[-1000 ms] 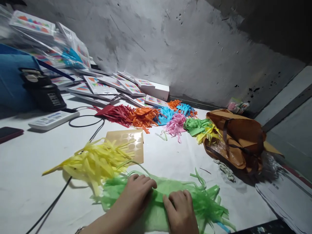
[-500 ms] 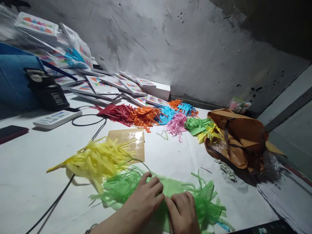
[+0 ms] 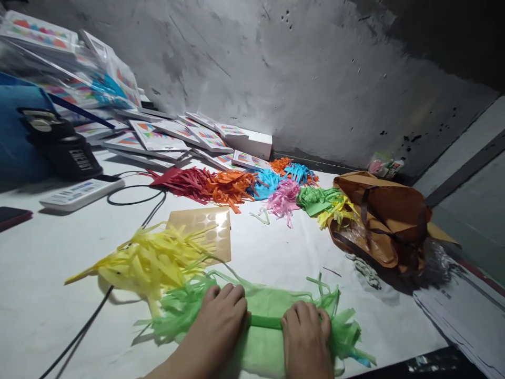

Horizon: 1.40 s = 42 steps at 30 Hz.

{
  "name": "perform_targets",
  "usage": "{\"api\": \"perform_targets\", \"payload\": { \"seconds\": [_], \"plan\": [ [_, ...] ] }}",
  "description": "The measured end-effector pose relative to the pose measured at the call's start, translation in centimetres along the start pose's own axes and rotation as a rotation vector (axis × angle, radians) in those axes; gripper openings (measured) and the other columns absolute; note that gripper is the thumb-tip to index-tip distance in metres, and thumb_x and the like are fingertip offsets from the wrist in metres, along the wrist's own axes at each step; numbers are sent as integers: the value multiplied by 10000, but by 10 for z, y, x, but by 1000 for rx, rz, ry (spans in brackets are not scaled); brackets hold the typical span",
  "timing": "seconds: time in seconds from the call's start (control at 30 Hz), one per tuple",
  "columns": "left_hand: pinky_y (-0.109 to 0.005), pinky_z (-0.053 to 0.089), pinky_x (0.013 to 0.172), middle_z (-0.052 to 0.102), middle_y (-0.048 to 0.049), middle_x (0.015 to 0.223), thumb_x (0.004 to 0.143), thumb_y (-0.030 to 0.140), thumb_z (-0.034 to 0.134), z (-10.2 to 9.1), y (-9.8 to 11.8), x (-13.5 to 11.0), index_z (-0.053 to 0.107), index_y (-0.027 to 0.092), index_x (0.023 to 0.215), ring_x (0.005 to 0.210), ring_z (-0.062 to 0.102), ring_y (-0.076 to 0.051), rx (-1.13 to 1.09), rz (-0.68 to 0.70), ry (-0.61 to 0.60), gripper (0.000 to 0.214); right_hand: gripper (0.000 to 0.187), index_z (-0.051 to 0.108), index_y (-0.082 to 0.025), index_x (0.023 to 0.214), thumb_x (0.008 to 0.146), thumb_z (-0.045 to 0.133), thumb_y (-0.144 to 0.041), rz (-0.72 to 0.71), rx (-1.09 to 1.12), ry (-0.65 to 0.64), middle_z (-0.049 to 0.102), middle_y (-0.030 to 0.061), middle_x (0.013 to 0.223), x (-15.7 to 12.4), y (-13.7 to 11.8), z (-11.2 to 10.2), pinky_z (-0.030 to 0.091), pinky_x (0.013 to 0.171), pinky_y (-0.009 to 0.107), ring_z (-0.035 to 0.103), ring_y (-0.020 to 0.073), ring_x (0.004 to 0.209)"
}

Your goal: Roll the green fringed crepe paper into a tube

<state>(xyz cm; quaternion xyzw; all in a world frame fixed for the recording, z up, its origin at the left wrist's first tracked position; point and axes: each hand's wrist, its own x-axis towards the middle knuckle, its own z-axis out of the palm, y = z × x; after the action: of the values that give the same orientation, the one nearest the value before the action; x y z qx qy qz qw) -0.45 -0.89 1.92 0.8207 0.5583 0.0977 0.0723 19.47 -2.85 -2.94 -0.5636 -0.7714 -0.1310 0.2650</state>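
Green paper [image 3: 264, 321], fringed at both ends, is lying at the near edge of the worktop [image 3: 276, 252], and both hands are resting on it. Left hand [image 3: 221, 321] is pressing palm-down on its left part, and right hand [image 3: 305, 334] is pressing on its right part. Between them a tight rolled bar of the paper is showing. Fingers of both hands are lying close together and lightly bent, flat on the paper rather than closed round it (thumbs hidden, so grip underneath cannot be told).

Judging by the bar, the step in hand is rolling the uncut middle strip into a tight core, with the fringes splaying out left and right. It looks partly done, since flat paper is showing ahead of the fingertips. Going on would call for even pressure from both hands so the roll is staying straight, and for keeping loose fringe strips from tucking under.

Yellow fringe [image 3: 153, 260] is lying just left of the green, touching or overlapping it. It is partly covering a tan sheet [image 3: 209, 223] and a black cable [image 3: 90, 321]. A row of fringes [image 3: 232, 187] in red, orange, blue, pink and green is sitting toward the far edge, with a brown bag [image 3: 386, 221] at the right edge.
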Motion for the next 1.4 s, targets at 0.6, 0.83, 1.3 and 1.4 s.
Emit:
{"api": "perform_targets", "payload": {
  "seconds": [0.6, 0.83, 1.3, 1.4],
  "plan": [
    [-415, 284, 906, 640, 20, 853, 820, 127, 735, 30, -13, 5, 603, 220, 737, 836, 513, -202, -162, 397, 411, 182, 267, 563, -220, 826, 1016, 378, -187, -174, 364, 54, 579, 5, 791, 13, -25, 11, 291, 890, 398, 500, 198, 759],
    [-406, 264, 912, 652, 47, 820, 840, 102, 740, 24, -13, 3, 621, 224, 755, 802, 528, -182, -183, 316, 246, 190, 407, 577, -205, 792, 1055, 267, -212, -289, 369, 62, 548, 1, 725, 5, -1, 5, 332, 913, 384, 493, 173, 721],
    [-506, 350, 885, 691, -77, 929, 872, 86, 562, 3, 12, 7, 696, 182, 769, 902, 600, -275, -59, 3, -33, 195, 227, 526, -243, 800, 948, 446, -90, 49, 140, 55, 623, 3, 841, -9, 5, 2, 306, 980, 494, 579, 230, 815],
    [-493, 362, 861, 695, -74, 930, 867, 69, 571, 3, 13, 10, 702, 185, 798, 901, 603, -278, 16, -22, -36, 187, 191, 518, -239, 814, 937, 475, -98, 52, -42, -24, 601, 11, 804, -5, 4, 3, 330, 905, 501, 555, 257, 795]
  ]
}}
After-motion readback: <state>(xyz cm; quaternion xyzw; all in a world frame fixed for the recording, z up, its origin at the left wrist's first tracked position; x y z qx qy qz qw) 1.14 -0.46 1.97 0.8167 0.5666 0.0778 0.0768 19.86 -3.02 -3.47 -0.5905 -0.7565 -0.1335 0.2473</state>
